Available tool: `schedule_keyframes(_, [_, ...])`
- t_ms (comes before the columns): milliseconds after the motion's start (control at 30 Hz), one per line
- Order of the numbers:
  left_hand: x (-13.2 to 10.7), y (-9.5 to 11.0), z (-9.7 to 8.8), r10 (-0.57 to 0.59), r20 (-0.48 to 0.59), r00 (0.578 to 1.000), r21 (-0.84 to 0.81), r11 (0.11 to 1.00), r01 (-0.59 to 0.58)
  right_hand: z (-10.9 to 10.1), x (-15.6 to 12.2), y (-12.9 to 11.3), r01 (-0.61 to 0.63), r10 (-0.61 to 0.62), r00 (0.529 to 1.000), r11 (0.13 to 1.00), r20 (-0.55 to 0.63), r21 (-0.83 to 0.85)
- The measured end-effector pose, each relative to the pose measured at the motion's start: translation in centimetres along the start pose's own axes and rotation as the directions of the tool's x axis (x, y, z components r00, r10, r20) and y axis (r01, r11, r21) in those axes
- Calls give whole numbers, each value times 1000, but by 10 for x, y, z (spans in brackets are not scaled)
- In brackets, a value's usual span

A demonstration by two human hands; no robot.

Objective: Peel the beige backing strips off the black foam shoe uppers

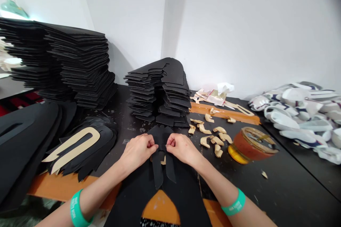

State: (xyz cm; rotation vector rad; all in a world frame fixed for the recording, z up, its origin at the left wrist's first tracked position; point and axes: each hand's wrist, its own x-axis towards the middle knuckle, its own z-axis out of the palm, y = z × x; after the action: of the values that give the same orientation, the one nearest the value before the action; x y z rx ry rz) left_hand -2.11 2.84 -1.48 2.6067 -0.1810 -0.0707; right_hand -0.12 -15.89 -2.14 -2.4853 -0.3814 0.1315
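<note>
- Along the back of the work spot stands a white wall (239,32), and a dark table (287,170) runs in front of it
- On the left side of the table are tall stacks of black cut shapes (80,67), piled flat, one on top of the other
- Near the middle is a smaller stack of black shapes (157,92), and it leans a bit into two humps
- Far to the right is a big heap of white shoe parts (295,113) with dark stripes on them
- Under the arms lies a wide black sheet (160,205) with an orange patch showing through a gap near its bottom
- A long orange strip (223,113) lies on the table behind some small curled tan scraps (213,136)
- Next to the scraps sits a round glass jar (252,145) with orange and yellow stuff inside
- On a black pile to the left lies a tan U-shaped pattern (71,145)
- The black cut piece (160,133) stands up between the two hands, right above the wide sheet, with two thin strips hanging down (157,170)
- Both the left hand (137,150) and the right hand (182,149) hold this piece, close together
- The fingers (151,143) on each hand are curled shut and pinch it
- Each wrist has a green band (76,212)
</note>
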Motion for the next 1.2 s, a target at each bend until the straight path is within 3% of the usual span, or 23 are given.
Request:
schedule_keyframes(200, [5, -1, -1, 22, 31, 999, 66, 998, -24, 0, -5, -4, 8, -12, 998, 998, -56, -68])
schedule_keyframes(333, [9, 0, -2, 34, 38, 999, 108, 993, -38, -1, -14, -4, 175, -188, 980, 969, -62, -174])
schedule_keyframes(467, [13, 0, -5, 21, 48, 999, 168, 985, -29, -1, -26, 4, 386, -412, 909, 783, 59, -488])
schedule_keyframes(533, [12, -3, -10, 18, 64, 998, 154, 988, -27, -4, -33, 10, 431, -465, 878, 668, 111, -606])
schedule_keyframes(600, [8, -6, -16, 7, 93, 996, 128, 992, -19, -10, -41, 17, 422, -473, 874, 617, 115, -665])
schedule_keyframes(667, [3, -9, -22, -8, 127, 992, 107, 994, -5, -18, -52, 22, 387, -457, 885, 623, 86, -679])
schedule_keyframes(733, [-1, -11, -24, 25, 133, 991, 56, 998, -33, -24, -65, 23, 377, -448, 893, 683, 49, -625])
schedule_keyframes(833, [-1, -9, -16, 221, 79, 972, -164, 965, -206, -22, -83, 13, 437, -467, 883, 787, 43, -436])
schedule_keyframes(900, [7, -7, -5, 347, 95, 933, -400, 872, -284, -14, -87, 3, 461, -480, 877, 817, 34, -346])
schedule_keyframes(1000, [22, -7, 12, 439, 192, 878, -635, 738, -230, 0, -78, -5, 413, -457, 887, 852, -71, -321])
schedule_keyframes(1100, [32, -12, 20, 443, 212, 871, -666, 718, -203, 10, -62, -3, 395, -465, 872, 853, -153, -340])
schedule_keyframes(1200, [34, -16, 20, 447, 198, 872, -671, 710, -211, 16, -53, 2, 443, -531, 823, 822, -201, -358])
